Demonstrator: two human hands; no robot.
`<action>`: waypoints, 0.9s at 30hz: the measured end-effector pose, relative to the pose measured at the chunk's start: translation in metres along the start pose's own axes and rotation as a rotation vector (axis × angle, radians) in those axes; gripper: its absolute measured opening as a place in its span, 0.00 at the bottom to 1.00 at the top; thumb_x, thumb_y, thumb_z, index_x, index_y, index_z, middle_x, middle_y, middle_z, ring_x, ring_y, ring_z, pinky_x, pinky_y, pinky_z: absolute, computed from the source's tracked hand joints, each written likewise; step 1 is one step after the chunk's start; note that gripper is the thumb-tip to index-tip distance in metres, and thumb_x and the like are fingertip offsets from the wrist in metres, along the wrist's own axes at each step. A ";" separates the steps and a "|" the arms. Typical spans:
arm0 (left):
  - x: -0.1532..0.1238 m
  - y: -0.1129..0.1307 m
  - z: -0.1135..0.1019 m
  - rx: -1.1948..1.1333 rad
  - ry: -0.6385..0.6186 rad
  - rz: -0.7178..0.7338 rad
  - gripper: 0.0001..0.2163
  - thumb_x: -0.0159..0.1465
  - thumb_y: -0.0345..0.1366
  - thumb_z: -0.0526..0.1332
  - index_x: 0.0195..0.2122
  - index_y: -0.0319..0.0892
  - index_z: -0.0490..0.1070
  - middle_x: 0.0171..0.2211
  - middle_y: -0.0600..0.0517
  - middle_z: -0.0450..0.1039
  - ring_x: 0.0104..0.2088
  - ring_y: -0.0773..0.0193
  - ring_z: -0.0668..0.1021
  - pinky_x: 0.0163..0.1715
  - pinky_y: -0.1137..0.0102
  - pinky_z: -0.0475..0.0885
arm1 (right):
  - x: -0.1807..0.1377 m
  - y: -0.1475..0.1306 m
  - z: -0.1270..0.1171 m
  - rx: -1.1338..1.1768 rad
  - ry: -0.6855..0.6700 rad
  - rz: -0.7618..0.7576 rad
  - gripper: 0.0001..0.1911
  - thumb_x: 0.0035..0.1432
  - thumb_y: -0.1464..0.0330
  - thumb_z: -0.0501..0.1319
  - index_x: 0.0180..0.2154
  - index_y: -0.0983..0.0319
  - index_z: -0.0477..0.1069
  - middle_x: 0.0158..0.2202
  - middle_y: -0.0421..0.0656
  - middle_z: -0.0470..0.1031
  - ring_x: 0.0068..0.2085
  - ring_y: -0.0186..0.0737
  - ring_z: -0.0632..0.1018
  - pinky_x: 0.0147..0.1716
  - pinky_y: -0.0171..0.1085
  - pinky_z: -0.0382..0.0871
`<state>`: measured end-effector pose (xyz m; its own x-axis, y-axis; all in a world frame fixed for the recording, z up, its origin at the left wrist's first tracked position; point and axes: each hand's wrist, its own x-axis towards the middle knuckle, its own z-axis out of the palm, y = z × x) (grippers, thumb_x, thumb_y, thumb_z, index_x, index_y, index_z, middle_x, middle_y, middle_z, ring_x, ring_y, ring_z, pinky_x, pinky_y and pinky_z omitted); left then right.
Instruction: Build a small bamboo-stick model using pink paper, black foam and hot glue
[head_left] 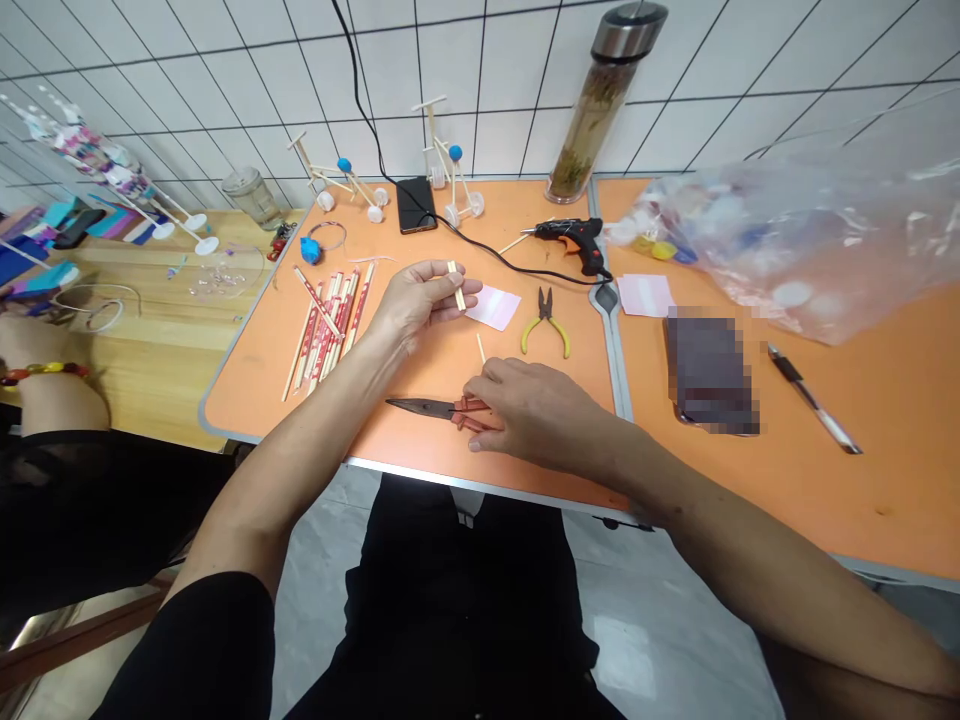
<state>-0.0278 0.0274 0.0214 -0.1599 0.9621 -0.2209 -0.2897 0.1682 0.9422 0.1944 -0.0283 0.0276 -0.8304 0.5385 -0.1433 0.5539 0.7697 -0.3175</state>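
Note:
My left hand [420,300] is raised over the orange table [525,250] and pinches a short wooden stick [456,285] between thumb and fingers. My right hand [525,405] rests on the table near its front edge, fingers closed round the red handles of a pair of scissors [431,408] whose dark blades point left. A thin stick piece [481,348] lies just above that hand. A bundle of chopsticks in red-and-white wrappers [330,325] lies left of my left hand.
Yellow-handled pliers [546,322], a black glue gun [574,240] with its cable, a phone [415,204], pink paper [495,306], two stick models [450,160], a tall bottle [600,100], a plastic bag [787,240] and a pen [814,400] lie around. Another person's arm [37,385] is at left.

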 end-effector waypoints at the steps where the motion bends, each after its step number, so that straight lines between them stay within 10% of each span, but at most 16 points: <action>1: 0.000 -0.002 0.000 -0.014 0.001 -0.010 0.12 0.63 0.35 0.79 0.42 0.41 0.80 0.40 0.45 0.90 0.37 0.59 0.91 0.36 0.73 0.83 | 0.001 0.003 -0.001 0.044 0.022 0.019 0.16 0.68 0.57 0.75 0.49 0.61 0.83 0.48 0.50 0.82 0.49 0.52 0.80 0.39 0.42 0.62; 9: -0.005 -0.018 -0.003 -0.093 -0.042 0.010 0.15 0.62 0.39 0.82 0.41 0.41 0.79 0.40 0.46 0.90 0.46 0.54 0.92 0.50 0.66 0.85 | 0.033 0.038 -0.013 0.627 0.464 0.285 0.08 0.70 0.65 0.67 0.42 0.61 0.83 0.33 0.42 0.83 0.36 0.42 0.79 0.36 0.40 0.66; 18: -0.011 -0.024 0.007 -0.161 -0.018 0.069 0.15 0.62 0.38 0.82 0.41 0.41 0.78 0.42 0.44 0.90 0.53 0.52 0.91 0.60 0.59 0.84 | 0.072 0.036 -0.013 1.065 0.448 0.312 0.11 0.72 0.69 0.67 0.33 0.63 0.78 0.31 0.43 0.83 0.28 0.34 0.78 0.32 0.34 0.73; 27: -0.015 -0.024 0.011 -0.123 0.032 0.059 0.13 0.62 0.38 0.82 0.40 0.42 0.81 0.39 0.49 0.89 0.39 0.63 0.89 0.46 0.68 0.85 | 0.077 0.045 -0.003 1.167 0.489 0.293 0.12 0.69 0.67 0.71 0.32 0.62 0.78 0.30 0.42 0.81 0.26 0.31 0.75 0.29 0.32 0.70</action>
<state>-0.0076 0.0115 0.0047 -0.2089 0.9619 -0.1761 -0.3921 0.0826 0.9162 0.1561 0.0489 0.0047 -0.4433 0.8937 -0.0695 0.1251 -0.0151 -0.9920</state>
